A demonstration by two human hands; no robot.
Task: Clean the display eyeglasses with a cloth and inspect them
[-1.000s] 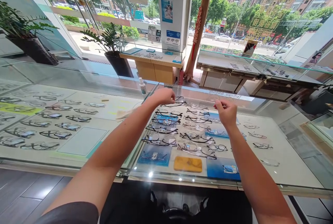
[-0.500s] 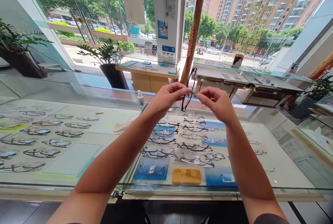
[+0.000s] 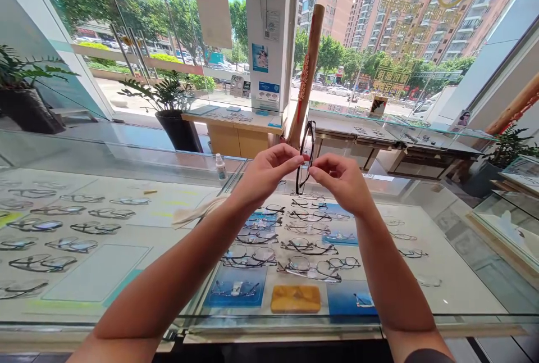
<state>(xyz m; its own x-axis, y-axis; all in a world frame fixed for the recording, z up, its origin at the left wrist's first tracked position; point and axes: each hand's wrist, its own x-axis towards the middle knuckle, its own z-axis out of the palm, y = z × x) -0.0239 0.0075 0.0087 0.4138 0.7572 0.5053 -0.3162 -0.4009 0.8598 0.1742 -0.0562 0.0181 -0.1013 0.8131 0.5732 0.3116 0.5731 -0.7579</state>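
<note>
Okay, both of my arms reach forward over the glass counter (image 3: 421, 309), forearms angled inward so the hands meet above its far edge. My left hand (image 3: 265, 175) has thumb and forefinger pinched together, the other fingers curled under. My right hand (image 3: 343, 180) mirrors it, fingertips pinched and palm turned toward the left one. Both are closed on a black frame (image 3: 306, 152), which is lifted clear of the counter top, above the rows of glasses (image 3: 295, 245) lying under the glass.

A second ago my hands were spread apart, low at the counter's back row. Half a second ago they had already come up with the frame between them. Now they sit a touch closer together, and the frame is a little higher above the counter.

The frame stands nearly on end, its long axis close to vertical. Its upper end leans slightly right and away from the counter, while its lower end drops toward the back row. I see it almost edge-on, so I cannot tell which way the lenses face.
</note>
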